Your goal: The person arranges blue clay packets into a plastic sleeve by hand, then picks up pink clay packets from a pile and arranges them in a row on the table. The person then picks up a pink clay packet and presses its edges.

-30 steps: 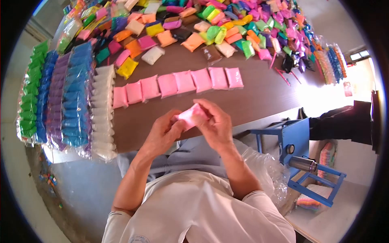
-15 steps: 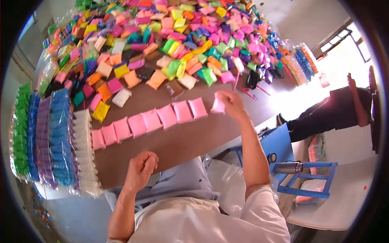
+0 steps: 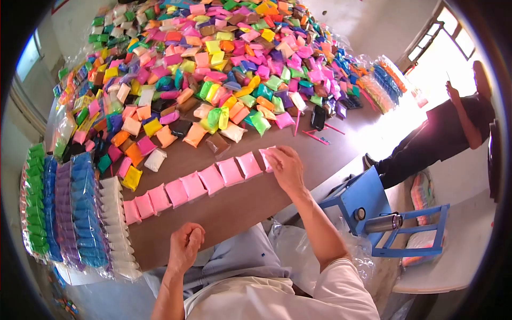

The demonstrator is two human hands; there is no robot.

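Note:
A row of several pink packets (image 3: 212,179) runs along the brown table (image 3: 224,205), each one close beside its neighbour. At the right end of that row, my right hand (image 3: 288,168) grips another pink packet (image 3: 266,159) with its fingers, which partly cover it. That packet is down by the table, just right of the last one in the row. My left hand (image 3: 186,246) is curled into a loose fist near the table's front edge, with nothing showing in it.
A big heap of multicoloured packets (image 3: 213,69) covers the back. Bagged stacks of green packets (image 3: 34,208), blue packets (image 3: 88,213) and white packets (image 3: 118,229) stand left. A black phone-like object (image 3: 318,117) lies right. A blue stool (image 3: 368,197) holds a metal flask (image 3: 383,223); a person (image 3: 448,125) stands beyond.
My right hand has brought its pink packet leftward and closer to the row's end. My left hand stays curled by the table edge. The camera view has shifted slightly.

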